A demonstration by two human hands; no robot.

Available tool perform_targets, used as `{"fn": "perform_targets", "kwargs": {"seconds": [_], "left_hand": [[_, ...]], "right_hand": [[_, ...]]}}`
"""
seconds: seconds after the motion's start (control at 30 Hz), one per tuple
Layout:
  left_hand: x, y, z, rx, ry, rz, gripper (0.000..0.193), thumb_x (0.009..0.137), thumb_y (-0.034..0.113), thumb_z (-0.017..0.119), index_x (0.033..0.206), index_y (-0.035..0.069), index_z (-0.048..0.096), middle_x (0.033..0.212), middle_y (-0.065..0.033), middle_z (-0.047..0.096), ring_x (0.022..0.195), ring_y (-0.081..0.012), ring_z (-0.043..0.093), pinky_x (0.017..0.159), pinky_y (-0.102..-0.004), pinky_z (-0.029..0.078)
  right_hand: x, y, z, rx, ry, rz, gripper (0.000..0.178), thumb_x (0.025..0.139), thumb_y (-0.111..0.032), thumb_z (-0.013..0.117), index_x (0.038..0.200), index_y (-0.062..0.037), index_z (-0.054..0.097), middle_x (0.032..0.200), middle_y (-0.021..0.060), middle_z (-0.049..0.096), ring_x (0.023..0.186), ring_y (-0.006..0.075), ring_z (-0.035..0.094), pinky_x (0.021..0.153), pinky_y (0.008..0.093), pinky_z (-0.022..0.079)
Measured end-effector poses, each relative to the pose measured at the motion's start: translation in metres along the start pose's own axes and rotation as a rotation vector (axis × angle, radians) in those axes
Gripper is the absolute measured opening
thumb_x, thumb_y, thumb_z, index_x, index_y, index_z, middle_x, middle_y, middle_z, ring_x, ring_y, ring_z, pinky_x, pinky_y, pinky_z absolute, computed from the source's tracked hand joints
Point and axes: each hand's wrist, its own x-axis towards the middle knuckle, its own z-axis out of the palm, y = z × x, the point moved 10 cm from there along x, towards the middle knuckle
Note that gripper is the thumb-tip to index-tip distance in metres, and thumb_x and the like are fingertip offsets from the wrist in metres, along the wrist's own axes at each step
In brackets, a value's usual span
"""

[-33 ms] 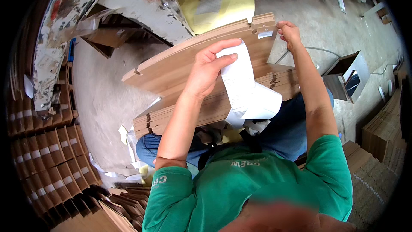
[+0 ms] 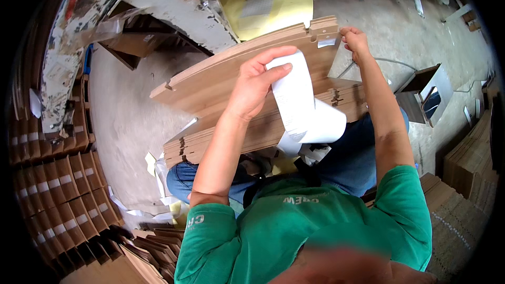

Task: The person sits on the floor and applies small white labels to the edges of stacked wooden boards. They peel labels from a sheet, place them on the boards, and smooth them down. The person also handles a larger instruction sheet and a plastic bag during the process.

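Note:
My left hand [image 2: 258,81] pinches the top end of a long white label strip [image 2: 292,87] between thumb and fingers. The strip hangs down and curls into a wide loop above my lap. My right hand [image 2: 355,41] is closed beside the far right corner of an upright stack of brown boards [image 2: 242,76]; what its fingers hold, if anything, is too small to make out. A small white label [image 2: 326,43] sits on the board face close to that hand. Nearer my knees, a second stack of brown boards [image 2: 252,137] lies across, notched at its edges.
Yellow-and-white sheeting [image 2: 263,8] lies behind the boards. To the left are a worn, paint-spattered panel [image 2: 142,5] and divided brown racks [image 2: 66,189]. An open metal-faced box [image 2: 434,94] stands at right, with stacked boards [image 2: 471,163] nearby. Paper scraps [image 2: 152,163] litter the concrete floor.
The loop of the label strip has shifted slightly. Both hands and the boards stay almost where they were.

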Motion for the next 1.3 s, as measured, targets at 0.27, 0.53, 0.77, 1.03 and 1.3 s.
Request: {"fn": "perform_targets", "kwargs": {"seconds": [0.27,0.53,0.77,1.03,1.3], "left_hand": [[0.001,0.024,-0.008,0.052,-0.022,0.171,0.054,0.07,-0.011,0.061,0.122,0.003,0.051,0.104,-0.0052,0.061,0.092,-0.0117,0.058,0.081,-0.0251,0.047],[0.026,-0.018,-0.02,0.047,0.074,0.067,0.036,0.08,-0.003,0.059,0.115,0.005,0.057,0.098,-0.0046,0.064,0.089,-0.0111,0.06,0.078,-0.0238,0.05],[0.026,-0.04,-0.007,0.018,0.017,-0.019,0.031,0.083,-0.003,0.055,0.113,0.002,0.058,0.099,-0.0073,0.063,0.087,-0.0113,0.059,0.077,-0.0243,0.048],[0.035,-0.057,-0.01,0.205,0.037,-0.108,0.033,0.082,-0.004,0.057,0.114,0.001,0.057,0.101,-0.0065,0.063,0.087,-0.0109,0.059,0.077,-0.024,0.048],[0.048,-0.097,-0.015,0.066,0.016,-0.204,0.033,0.085,0.009,0.059,0.115,-0.001,0.055,0.099,-0.0074,0.063,0.088,-0.0126,0.059,0.082,-0.0254,0.046]], "right_hand": [[-0.059,-0.031,-0.003,-0.97,-0.324,-0.263,0.019,0.079,-0.019,0.055,0.082,-0.0028,0.064,0.077,0.0029,0.064,0.072,0.0113,0.057,0.063,0.0281,0.044],[-0.207,-0.117,0.068,0.215,-0.694,-0.453,0.021,0.083,-0.003,0.06,0.104,-0.0009,0.057,0.086,0.0027,0.062,0.079,0.0078,0.058,0.07,0.0223,0.048],[-0.203,-0.097,0.076,0.148,-0.69,-0.412,0.028,0.08,0.001,0.062,0.107,-0.0002,0.054,0.086,0.0043,0.062,0.078,0.008,0.059,0.072,0.0207,0.048],[-0.214,-0.12,0.056,-0.187,-0.352,-0.915,0.015,0.073,-0.009,0.069,0.087,-0.0061,0.065,0.081,0.0053,0.057,0.075,0.0188,0.055,0.064,0.0286,0.045],[-0.217,-0.103,0.061,-0.386,-0.297,-1.152,0.01,0.075,-0.003,0.065,0.084,-0.0038,0.06,0.087,0.006,0.058,0.082,0.0186,0.054,0.069,0.0288,0.044]]}}
